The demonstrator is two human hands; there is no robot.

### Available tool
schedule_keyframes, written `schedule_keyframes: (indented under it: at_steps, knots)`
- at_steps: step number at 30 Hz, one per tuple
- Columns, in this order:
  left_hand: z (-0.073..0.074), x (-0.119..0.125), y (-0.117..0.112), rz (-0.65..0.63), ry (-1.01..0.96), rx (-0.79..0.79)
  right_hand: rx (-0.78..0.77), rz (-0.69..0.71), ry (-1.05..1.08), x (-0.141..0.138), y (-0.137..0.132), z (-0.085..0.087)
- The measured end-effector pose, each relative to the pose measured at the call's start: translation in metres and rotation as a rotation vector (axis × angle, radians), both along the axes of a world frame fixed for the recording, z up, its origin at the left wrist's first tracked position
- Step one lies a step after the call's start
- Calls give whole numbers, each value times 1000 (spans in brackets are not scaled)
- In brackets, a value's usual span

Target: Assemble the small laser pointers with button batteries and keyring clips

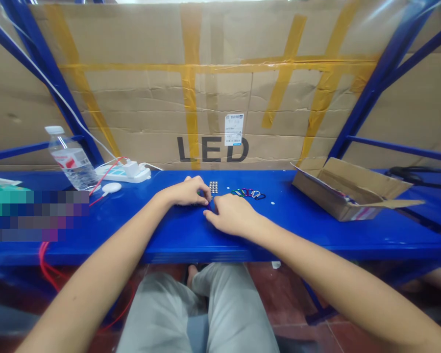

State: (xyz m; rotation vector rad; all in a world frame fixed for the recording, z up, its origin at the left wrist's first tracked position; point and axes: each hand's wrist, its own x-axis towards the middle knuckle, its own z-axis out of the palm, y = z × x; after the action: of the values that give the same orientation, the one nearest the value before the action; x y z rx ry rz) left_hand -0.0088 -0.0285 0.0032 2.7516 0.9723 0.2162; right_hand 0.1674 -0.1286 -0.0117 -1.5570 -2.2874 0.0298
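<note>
My left hand (pixel 191 191) rests low over the blue table (pixel 191 235), its thumb and fingers curled together. Beside it on the right, my right hand (pixel 232 214) is bent inward, fingers curled and thumb stretched toward the left fingertips. Something small and dark, perhaps purple, shows between the two hands, too blurred to name. Just behind them lies a tight grid of small shiny metallic pieces (pixel 213 187). To the right of that is a row of coloured carabiners (pixel 247 192), in green, purple, silver and black.
An open cardboard box (pixel 338 189) stands on the right. On the left are a water bottle (pixel 71 159), a white power strip (pixel 123 171) and a round white charger (pixel 111 188) with red cables. A large taped carton (pixel 147 113) marked LED rises behind, between blue metal posts.
</note>
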Motion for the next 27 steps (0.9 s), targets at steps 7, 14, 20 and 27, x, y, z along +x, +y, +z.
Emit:
schedule_keyframes:
  at_steps: [7, 14, 20, 27]
  knots:
    - [-8, 8, 5, 36, -189, 158, -104, -12, -222, -5, 4, 3]
    - [-22, 23, 7, -35, -2, 303, -332, 28, -59, 72, 30, 65]
    - [-22, 26, 2, -3, 101, 364, -423, 173, 728, 103, 70, 57]
    - [-22, 26, 6, -19, 92, 348, -482, 314, 1326, 85, 75, 22]
